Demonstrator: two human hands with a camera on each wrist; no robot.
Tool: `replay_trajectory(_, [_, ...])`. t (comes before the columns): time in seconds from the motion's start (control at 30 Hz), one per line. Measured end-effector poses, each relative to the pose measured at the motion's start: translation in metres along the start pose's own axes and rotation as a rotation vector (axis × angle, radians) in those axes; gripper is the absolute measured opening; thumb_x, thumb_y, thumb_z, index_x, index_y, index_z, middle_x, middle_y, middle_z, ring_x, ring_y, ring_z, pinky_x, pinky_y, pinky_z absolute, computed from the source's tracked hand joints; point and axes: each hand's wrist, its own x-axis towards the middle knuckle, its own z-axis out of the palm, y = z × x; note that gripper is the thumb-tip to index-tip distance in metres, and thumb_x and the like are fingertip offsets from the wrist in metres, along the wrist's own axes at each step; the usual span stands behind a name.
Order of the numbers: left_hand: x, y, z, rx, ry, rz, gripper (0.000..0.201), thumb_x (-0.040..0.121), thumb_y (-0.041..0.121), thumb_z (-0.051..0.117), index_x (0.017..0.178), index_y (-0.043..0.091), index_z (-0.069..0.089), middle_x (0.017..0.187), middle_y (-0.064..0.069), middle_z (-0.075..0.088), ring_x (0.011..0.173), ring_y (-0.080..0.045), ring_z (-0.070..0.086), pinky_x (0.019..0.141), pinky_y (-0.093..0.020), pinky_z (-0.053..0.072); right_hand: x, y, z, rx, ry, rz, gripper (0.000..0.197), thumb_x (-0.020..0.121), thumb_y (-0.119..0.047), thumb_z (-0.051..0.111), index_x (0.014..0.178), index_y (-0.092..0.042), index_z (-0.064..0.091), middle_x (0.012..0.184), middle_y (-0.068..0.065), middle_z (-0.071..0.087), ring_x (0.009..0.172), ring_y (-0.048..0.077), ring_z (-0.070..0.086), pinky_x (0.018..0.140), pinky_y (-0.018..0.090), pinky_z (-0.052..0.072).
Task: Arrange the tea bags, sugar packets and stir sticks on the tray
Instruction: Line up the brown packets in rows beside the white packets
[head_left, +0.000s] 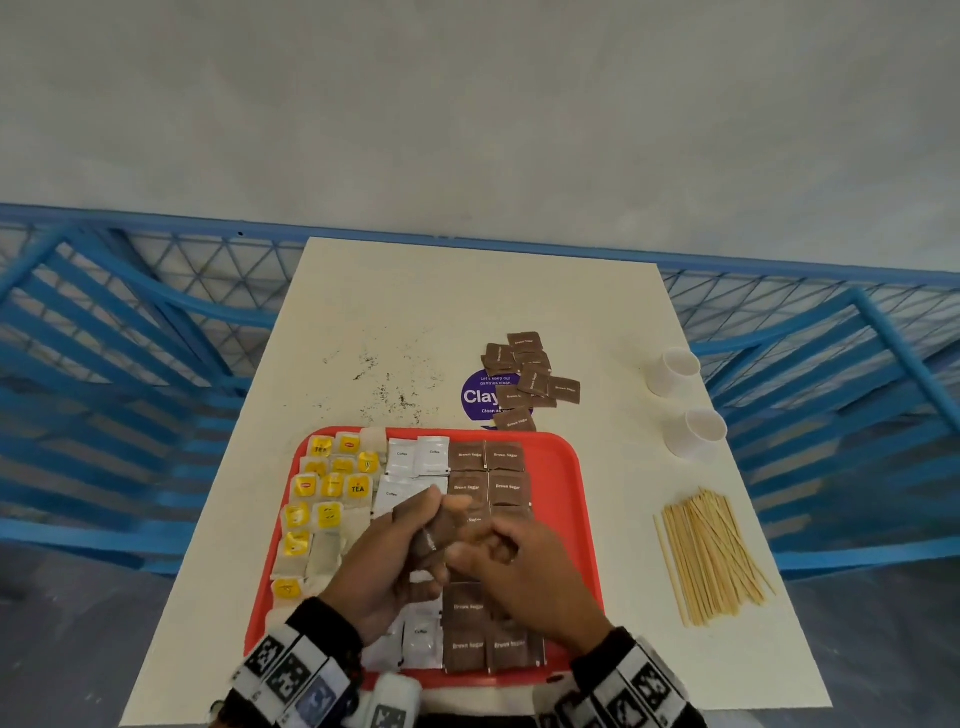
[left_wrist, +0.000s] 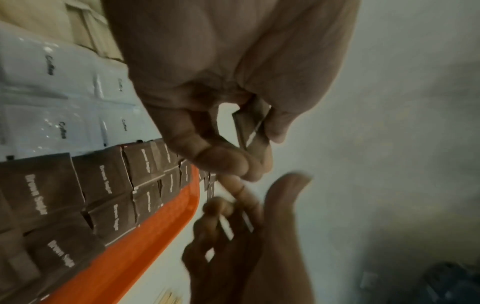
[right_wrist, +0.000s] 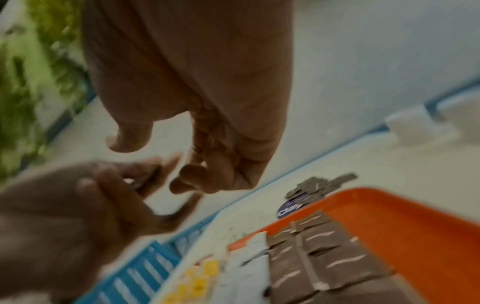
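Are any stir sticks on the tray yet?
No, the stir sticks lie in a loose pile on the table, right of the red tray.

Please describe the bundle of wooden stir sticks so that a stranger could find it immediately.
Start at the red tray on the white table. To its right lie the stir sticks, a fanned pale bundle; the only long thin things there, nearer than the two white cups.

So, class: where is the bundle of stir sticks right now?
In the head view the stir sticks lie on the white table, right of the red tray and nearer the person than the two white cups.
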Motion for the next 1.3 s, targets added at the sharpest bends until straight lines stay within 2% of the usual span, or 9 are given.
replay_trajectory(0.07, [0.001,0.001,0.008,0.078,-0.051,0.003,0.037,0.096,0.047,0.050,0.110,0.026,0.077,0.075,-0.004,0.063,0.055,-0.011,0.050,0.053,-0.025,0.045,0.002,-0.010,0.006,0.062,0.036,-0.094,0.011,0.086,-0.030,0.074,0.078,-0.025,0.071,0.068,-0.011,0.066,0.060,-0.001,0.053,0.060,0.014,0.042])
replay_trajectory(0.17, [0.002,0.003,0.006,0.240,-0.050,0.052,0.029,0.097,0.044,0.053,0.105,0.031,0.078,0.078,0.001,0.072,0.067,-0.008,0.063,0.064,-0.026,0.048,0.002,-0.006,0.000,0.069,0.081,-0.125,0.034,0.091,-0.013,0.069,0.062,-0.031,0.062,0.061,-0.021,0.060,0.058,-0.004,0.052,0.060,0.010,0.037])
replay_trajectory(0.27, [0.007,0.002,-0.012,0.451,-0.032,0.140,0.016,0.085,0.035,0.072,0.080,0.022,0.079,0.076,-0.002,0.073,0.071,-0.012,0.064,0.065,-0.028,0.046,-0.004,0.005,-0.010,0.035,0.064,-0.061,0.035,0.092,-0.025,0.069,0.059,-0.036,0.062,0.059,-0.020,0.058,0.058,-0.004,0.049,0.060,0.015,0.037])
replay_trajectory(0.4, [0.013,-0.006,-0.024,0.484,-0.029,0.104,0.022,0.068,0.031,0.084,0.057,0.017,0.070,0.061,-0.006,0.066,0.057,-0.015,0.058,0.058,-0.027,0.046,-0.005,0.011,-0.011,0.187,0.160,0.141,0.031,0.082,-0.038,0.076,0.058,-0.023,0.066,0.056,-0.009,0.060,0.054,0.004,0.050,0.057,0.019,0.042])
replay_trajectory(0.63, [0.023,-0.015,-0.023,0.209,-0.039,0.006,0.014,0.073,0.011,0.079,0.074,0.003,0.067,0.067,-0.014,0.066,0.059,-0.017,0.060,0.055,-0.024,0.052,-0.002,0.016,-0.001,0.323,0.130,0.249,0.026,0.088,-0.036,0.071,0.068,-0.020,0.070,0.058,-0.002,0.063,0.053,0.010,0.053,0.055,0.025,0.042])
replay_trajectory(0.93, [0.036,-0.006,-0.029,0.386,-0.046,0.103,0.018,0.081,-0.002,0.076,0.093,-0.008,0.063,0.069,-0.020,0.069,0.065,-0.026,0.068,0.064,-0.034,0.058,0.026,0.025,-0.009,0.396,0.084,0.313,0.017,0.090,-0.021,0.072,0.075,-0.013,0.072,0.060,0.002,0.062,0.052,0.011,0.052,0.052,0.021,0.044])
replay_trajectory(1.1, [0.046,-0.006,-0.041,0.361,0.104,0.093,0.016,0.082,-0.002,0.075,0.093,-0.005,0.066,0.066,-0.020,0.067,0.061,-0.023,0.065,0.063,-0.034,0.056,0.079,0.047,-0.013,0.294,0.172,0.385,0.023,0.090,-0.022,0.072,0.067,-0.017,0.071,0.055,-0.010,0.060,0.052,0.005,0.050,0.054,0.018,0.041])
replay_trajectory(1.23, [0.048,-0.009,-0.051,0.367,0.159,0.070,0.006,0.090,0.005,0.069,0.087,-0.001,0.068,0.067,-0.014,0.068,0.058,-0.019,0.060,0.060,-0.032,0.050,0.131,0.079,-0.013,0.081,0.253,0.460,0.031,0.085,-0.018,0.074,0.062,-0.001,0.063,0.060,-0.001,0.056,0.059,0.012,0.047,0.061,0.025,0.045])
replay_trajectory(1.3, [0.047,-0.010,-0.054,0.362,0.176,0.053,0.011,0.092,0.010,0.068,0.089,-0.001,0.068,0.066,-0.013,0.067,0.057,-0.017,0.058,0.058,-0.031,0.048,0.148,0.087,-0.012,0.011,0.272,0.478,0.031,0.082,-0.016,0.076,0.058,-0.002,0.062,0.059,0.000,0.056,0.059,0.012,0.047,0.064,0.027,0.046])
